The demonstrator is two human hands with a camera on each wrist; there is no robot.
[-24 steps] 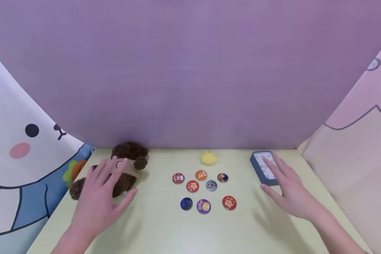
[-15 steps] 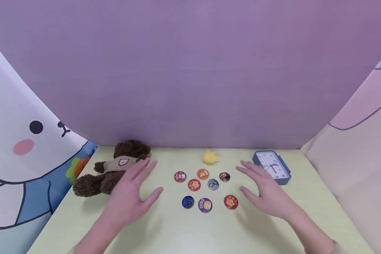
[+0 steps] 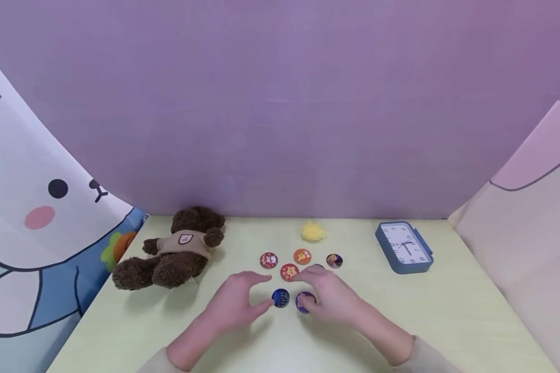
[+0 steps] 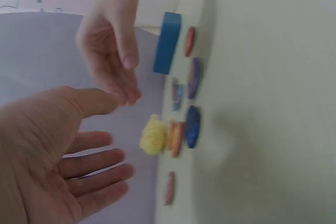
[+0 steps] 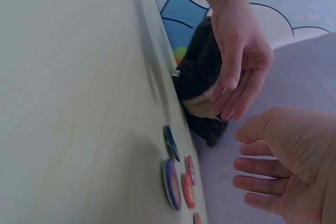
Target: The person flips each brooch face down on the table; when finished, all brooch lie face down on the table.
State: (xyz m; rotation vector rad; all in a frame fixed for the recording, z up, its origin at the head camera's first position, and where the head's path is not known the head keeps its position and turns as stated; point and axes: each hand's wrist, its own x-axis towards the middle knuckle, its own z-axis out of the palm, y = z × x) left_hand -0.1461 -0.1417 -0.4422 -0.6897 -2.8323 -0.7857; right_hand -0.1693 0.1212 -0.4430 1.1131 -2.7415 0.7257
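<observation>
Several round pin badges lie flat on the table. My left hand point(image 3: 235, 303) hovers left of the dark blue badge point(image 3: 280, 298), fingers relaxed and holding nothing. Over the right part of the group is my right hand point(image 3: 333, 298), also bare of any object; its thumb partly covers the purple badge point(image 3: 303, 305). Beyond the hands lie a red star badge point(image 3: 288, 271), an orange badge point(image 3: 302, 256), a red badge point(image 3: 268, 260) and a dark picture badge point(image 3: 334, 260). Another red badge point(image 4: 189, 41) shows in the left wrist view; my right hand hides it in the head view.
A brown plush bear point(image 3: 184, 248) in a beige shirt lies at the left. Behind the badges sits a small yellow fuzzy object point(image 3: 312, 231). A blue clock point(image 3: 405, 247) lies at the right. A purple curtain point(image 3: 280, 114) closes off the table's back edge.
Both hands have moved inward, the left from beside the bear and the right from over the clock, until they face each other above the badges. The badges lie in the same arrangement.
</observation>
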